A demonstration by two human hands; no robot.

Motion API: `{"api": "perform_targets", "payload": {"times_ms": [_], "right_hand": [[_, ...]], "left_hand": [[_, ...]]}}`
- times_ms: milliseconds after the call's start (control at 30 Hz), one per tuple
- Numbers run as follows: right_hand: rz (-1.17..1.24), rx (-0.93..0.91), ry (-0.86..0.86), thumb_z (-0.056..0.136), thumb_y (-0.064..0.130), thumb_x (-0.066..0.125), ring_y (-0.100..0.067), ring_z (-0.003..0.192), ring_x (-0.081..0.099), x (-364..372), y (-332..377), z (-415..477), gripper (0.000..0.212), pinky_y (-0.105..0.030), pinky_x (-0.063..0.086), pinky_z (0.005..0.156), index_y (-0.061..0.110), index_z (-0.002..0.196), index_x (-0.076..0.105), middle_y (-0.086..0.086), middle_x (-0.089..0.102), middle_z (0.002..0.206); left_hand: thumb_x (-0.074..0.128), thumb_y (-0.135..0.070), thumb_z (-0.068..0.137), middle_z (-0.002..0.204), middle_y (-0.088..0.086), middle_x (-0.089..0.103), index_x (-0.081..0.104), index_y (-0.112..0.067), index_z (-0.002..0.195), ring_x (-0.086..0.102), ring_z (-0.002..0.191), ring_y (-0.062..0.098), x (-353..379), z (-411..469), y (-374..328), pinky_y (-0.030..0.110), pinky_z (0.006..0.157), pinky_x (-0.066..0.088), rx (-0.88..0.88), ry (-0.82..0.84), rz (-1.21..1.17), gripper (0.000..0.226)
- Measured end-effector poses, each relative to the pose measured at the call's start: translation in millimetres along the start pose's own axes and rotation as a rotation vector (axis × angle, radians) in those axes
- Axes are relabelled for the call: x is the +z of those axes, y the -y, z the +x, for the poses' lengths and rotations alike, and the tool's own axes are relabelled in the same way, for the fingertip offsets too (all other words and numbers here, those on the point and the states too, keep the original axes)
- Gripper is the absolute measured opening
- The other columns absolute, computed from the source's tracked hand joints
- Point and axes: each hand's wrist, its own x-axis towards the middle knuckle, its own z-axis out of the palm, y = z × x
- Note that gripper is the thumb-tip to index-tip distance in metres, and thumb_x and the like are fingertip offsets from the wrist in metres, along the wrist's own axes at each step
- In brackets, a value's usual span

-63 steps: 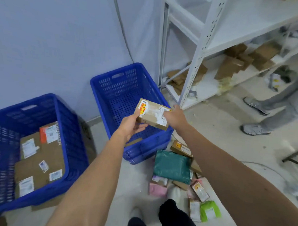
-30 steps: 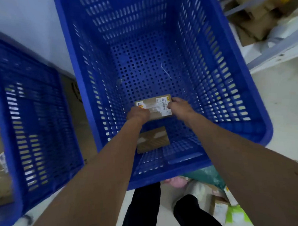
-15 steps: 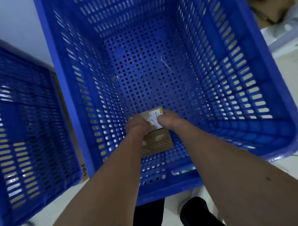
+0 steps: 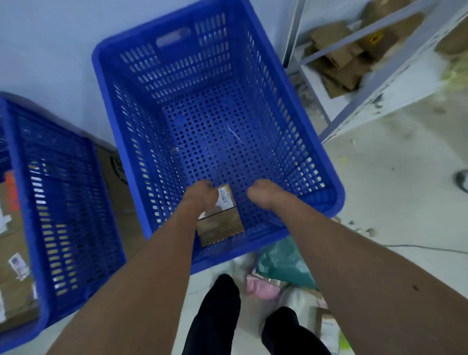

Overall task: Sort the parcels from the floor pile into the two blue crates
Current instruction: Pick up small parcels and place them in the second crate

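Parcel (image 4: 225, 200), white label blurred, in crate (image 4: 206, 58)

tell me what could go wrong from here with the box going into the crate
1. The left hand covers the left edge of the labelled box in the crate. I cannot tell whether it grips the box. If it does, pulling up could drag it off its spot beside the plain box.
2. A green bag and a pink parcel lie on the floor right by the person's legs, so a step back could tread on them.
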Motion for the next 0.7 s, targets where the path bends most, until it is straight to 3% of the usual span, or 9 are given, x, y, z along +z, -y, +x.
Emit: {"api": "perform_targets", "payload": {"times_ms": [67,133,200,300,433,533,633,700], "right_hand": [[-0.024,-0.032,-0.066,0.095,0.015,0.043,-0.02,0.059,0.031,-12,-2,-32,0.031,-0.035,0.033,0.063,0.018,0.066,0.034,-0.003,0.034,0.069],[-0.013,-0.064,-0.095,0.095,0.017,0.043,-0.02,0.063,0.033,-23,-6,-65,0.028,-0.036,0.031,0.063,0.016,0.069,0.034,-0.003,0.033,0.07],[0.02,-0.101,-0.108,0.094,0.017,0.044,-0.02,0.061,0.032,-31,-15,-95,0.02,-0.034,0.027,0.061,0.012,0.076,0.039,-0.004,0.035,0.071],[0.025,-0.133,-0.146,0.097,0.021,0.044,-0.022,0.064,0.041,-34,-28,-132,0.016,-0.033,0.034,0.063,0.008,0.09,0.049,-0.006,0.044,0.076],[0.033,-0.17,-0.206,0.096,0.017,0.044,-0.021,0.056,0.031,-31,-42,-180,0.027,-0.034,0.029,0.06,0.011,0.07,0.036,-0.005,0.036,0.066],[0.074,-0.178,-0.245,0.091,0.017,0.045,-0.02,0.055,0.029,-25,-53,-214,0.029,-0.037,0.028,0.061,0.015,0.066,0.031,-0.003,0.032,0.061],[0.161,-0.153,-0.315,0.089,0.018,0.046,-0.021,0.059,0.035,-11,-67,-250,0.02,-0.037,0.031,0.063,0.015,0.07,0.038,-0.005,0.039,0.067],[0.225,-0.139,-0.338,0.09,0.019,0.047,-0.022,0.07,0.044,0,-76,-271,0.013,-0.035,0.034,0.065,0.011,0.081,0.053,-0.009,0.046,0.078]], "left_hand": [[0.039,-0.024,0.107,0.139,0.008,0.056,0.056,-0.017,0.139,0.06,0.097,0.029,-12,-36,-9,0.039,0.086,0.052,0.034,-0.08,-0.069,0.037],[0.041,-0.026,0.106,0.134,0.007,0.061,0.06,-0.02,0.136,0.064,0.096,0.03,-18,-68,-14,0.041,0.087,0.056,0.078,-0.148,-0.133,0.036],[0.044,-0.027,0.103,0.123,0.009,0.067,0.064,-0.021,0.13,0.066,0.099,0.03,-22,-102,-20,0.043,0.09,0.056,0.098,-0.179,-0.212,0.034],[0.045,-0.028,0.102,0.116,0.007,0.069,0.066,-0.022,0.126,0.067,0.097,0.027,-26,-152,-28,0.042,0.092,0.055,0.108,-0.186,-0.287,0.033],[0.047,-0.029,0.1,0.123,0.005,0.068,0.068,-0.027,0.12,0.065,0.107,0.025,-27,-211,-33,0.042,0.104,0.049,0.129,-0.195,-0.376,0.029],[0.049,-0.025,0.099,0.121,0.004,0.068,0.068,-0.027,0.097,0.064,0.11,0.025,-27,-254,-37,0.042,0.106,0.048,0.151,-0.171,-0.379,0.019],[0.052,-0.026,0.098,0.117,0.002,0.068,0.068,-0.025,0.086,0.062,0.113,0.025,-26,-289,-33,0.042,0.107,0.045,0.179,-0.165,-0.357,0.02],[0.055,-0.028,0.095,0.111,-0.004,0.066,0.07,-0.023,0.086,0.063,0.111,0.024,-23,-303,-23,0.043,0.107,0.047,0.213,-0.15,-0.357,0.019]]}}
